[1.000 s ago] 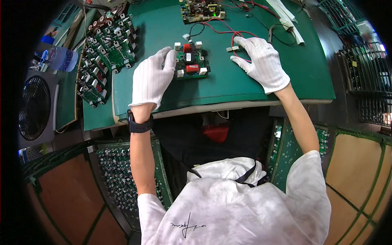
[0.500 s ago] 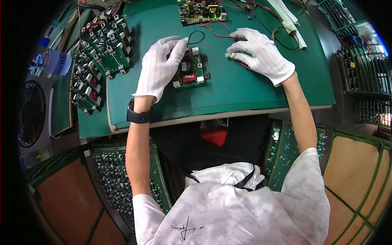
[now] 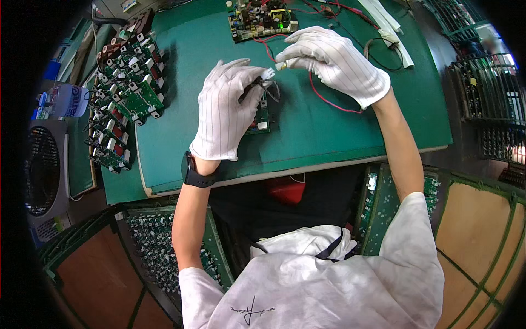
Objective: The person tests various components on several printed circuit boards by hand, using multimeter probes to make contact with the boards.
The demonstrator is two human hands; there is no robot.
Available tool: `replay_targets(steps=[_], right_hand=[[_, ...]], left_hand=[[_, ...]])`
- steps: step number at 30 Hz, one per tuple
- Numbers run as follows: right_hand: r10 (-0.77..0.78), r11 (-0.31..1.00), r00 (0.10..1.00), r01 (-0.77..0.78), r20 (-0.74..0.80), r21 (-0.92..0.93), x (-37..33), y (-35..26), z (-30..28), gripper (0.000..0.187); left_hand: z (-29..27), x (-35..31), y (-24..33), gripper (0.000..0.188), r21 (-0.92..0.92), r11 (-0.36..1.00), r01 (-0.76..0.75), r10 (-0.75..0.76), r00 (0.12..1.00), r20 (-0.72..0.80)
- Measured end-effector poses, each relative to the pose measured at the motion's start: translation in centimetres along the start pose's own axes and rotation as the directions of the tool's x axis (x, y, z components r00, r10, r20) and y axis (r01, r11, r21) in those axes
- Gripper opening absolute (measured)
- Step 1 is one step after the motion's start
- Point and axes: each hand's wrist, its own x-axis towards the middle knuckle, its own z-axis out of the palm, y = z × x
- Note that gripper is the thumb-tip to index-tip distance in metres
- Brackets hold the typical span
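Observation:
In a striped white glove, my left hand [image 3: 226,107] pinches a small white connector plug [image 3: 268,73] on a short black cable [image 3: 272,90]. Beneath that hand a green circuit board [image 3: 263,122] lies on the bench, mostly covered by the glove. My right hand [image 3: 335,64], gloved alike, grips a pale connector [image 3: 281,66] with its fingertips. A red wire [image 3: 329,101] hangs in a loop below this hand. The two connectors face each other with a small gap between them.
A larger populated board [image 3: 260,22] with a lit green light sits at the back of the green bench [image 3: 307,145]. Stacked circuit boards [image 3: 129,101] stand at the left, near a fan [image 3: 43,170]. Cables and white strips [image 3: 390,33] lie at the back right.
My right hand has moved left and slightly up with its connector. My left hand has shifted right and lower, bringing its plug close to the other and covering more of the board.

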Motion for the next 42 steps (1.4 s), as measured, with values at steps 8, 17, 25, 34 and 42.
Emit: replay_targets(steps=[8, 17, 25, 34, 42], right_hand=[[-0.030, 0.999, 0.999, 0.030, 0.015, -0.041, 0.5, -0.2, -0.1, 0.017], [0.053, 0.998, 0.996, -0.056, 0.078, 0.033, -0.1, 0.1, 0.4, 0.025], [0.052, 0.989, 0.996, -0.061, 0.075, 0.133, 0.2, 0.0, 1.1, 0.020], [-0.001, 0.997, 1.000, 0.000, 0.009, 0.074, 1.3, -0.4, 1.8, 0.022], [0.713, 0.694, 0.693, -0.672, -0.110, 0.258, -5.4, 0.5, -9.0, 0.042]], left_hand=[[-0.1, 0.4, 0.2, 0.028, -0.042, 0.999, -0.032, 0.032, 0.999, -0.005], [0.1, 0.2, 0.0, 0.030, -0.057, 0.998, -0.033, 0.032, 0.999, -0.023], [0.2, 0.2, 0.1, 0.031, -0.016, 0.997, -0.071, 0.070, 0.996, -0.052], [0.2, 0.4, 0.2, 0.033, 0.031, 0.994, -0.102, 0.103, 0.993, -0.059], [-6.2, -1.8, 5.6, 0.069, 0.131, 0.968, 0.215, -0.221, 0.974, 0.040]])
